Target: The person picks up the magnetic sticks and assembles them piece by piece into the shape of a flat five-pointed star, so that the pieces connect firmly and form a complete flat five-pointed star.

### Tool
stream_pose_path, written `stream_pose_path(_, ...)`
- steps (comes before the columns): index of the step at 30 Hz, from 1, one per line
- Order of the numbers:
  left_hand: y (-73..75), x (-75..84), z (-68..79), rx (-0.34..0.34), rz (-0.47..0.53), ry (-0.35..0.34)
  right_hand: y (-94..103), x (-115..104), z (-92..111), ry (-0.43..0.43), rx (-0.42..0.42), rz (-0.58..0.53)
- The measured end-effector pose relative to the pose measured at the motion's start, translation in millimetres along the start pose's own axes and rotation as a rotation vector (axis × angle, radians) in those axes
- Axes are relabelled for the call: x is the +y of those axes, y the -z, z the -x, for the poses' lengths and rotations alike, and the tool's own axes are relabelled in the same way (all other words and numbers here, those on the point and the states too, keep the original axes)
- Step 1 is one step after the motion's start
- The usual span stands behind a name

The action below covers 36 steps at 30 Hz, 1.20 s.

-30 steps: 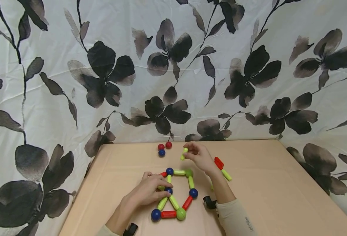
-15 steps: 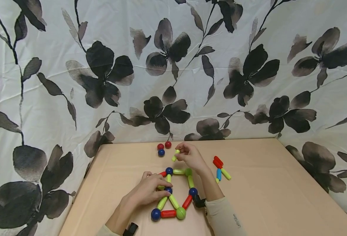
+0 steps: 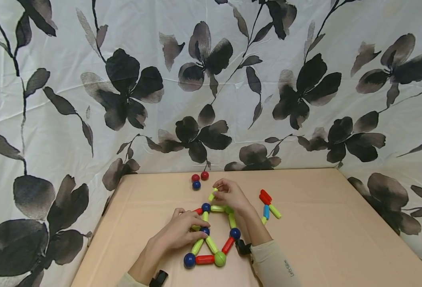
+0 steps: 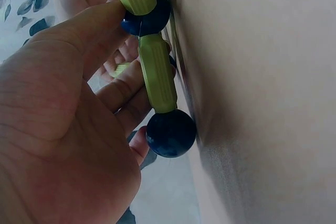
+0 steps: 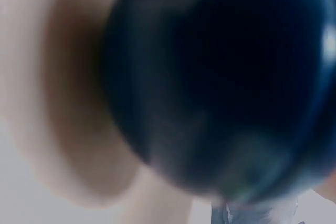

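Note:
A flat frame of magnetic rods and balls lies in front of me. My left hand [image 3: 184, 231] grips its left side near the middle blue ball [image 3: 204, 231], partly hiding the rods there. In the left wrist view, thumb and fingers lie around a blue ball [image 4: 146, 22] beside a yellow-green rod [image 4: 157, 74]. Beyond the frame, my right hand [image 3: 232, 195] pinches a loose yellow-green magnetic rod [image 3: 212, 194] by its upper end. This rod's lower end is at the top blue ball [image 3: 206, 207]; I cannot tell whether they touch. A blurred blue ball [image 5: 220, 77] fills the right wrist view.
Two red balls [image 3: 204, 175] and a blue ball [image 3: 196, 185] sit near the board's back edge. To the right lie loose red rods [image 3: 265, 196], a light blue rod [image 3: 266, 211] and yellow-green rods [image 3: 275, 211]. A floral cloth [image 3: 254, 99] hangs behind the board [image 3: 322, 223].
My right hand has moved left, then slightly down, bringing the yellow-green rod to the top blue ball. The light blue rod, earlier behind the right arm, is visible. My left hand stays put.

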<state>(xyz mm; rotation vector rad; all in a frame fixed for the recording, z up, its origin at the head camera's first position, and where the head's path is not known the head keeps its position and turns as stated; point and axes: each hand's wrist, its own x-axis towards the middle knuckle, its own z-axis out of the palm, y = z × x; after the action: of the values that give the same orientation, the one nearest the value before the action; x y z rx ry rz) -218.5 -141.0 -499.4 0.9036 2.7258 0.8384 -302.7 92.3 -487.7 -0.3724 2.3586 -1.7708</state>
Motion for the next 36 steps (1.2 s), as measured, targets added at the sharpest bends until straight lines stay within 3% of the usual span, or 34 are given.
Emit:
stream_pose_path(11, -0.9, -0.4, 1.4, 0.007, -0.014, -0.003, -2.8, 9, -1, -0.015, -0.028, 0.009)
stream_pose_path(21, -1.3, -0.9, 2.2, 0.000, -0.018, 0.001, -5.9, 11, 1, -0.030, 0.065, 0.286)
stream_pose_path(27, -1.5, -1.9, 2.0, 0.000, -0.014, 0.000, -6.6, 9, 2, -0.041, 0.079, 0.335)
stream_pose_path(36, -1.3, -2.0, 1.8, -0.001, -0.012, 0.001, -6.3, 10, 0, -0.027, 0.006, 0.377)
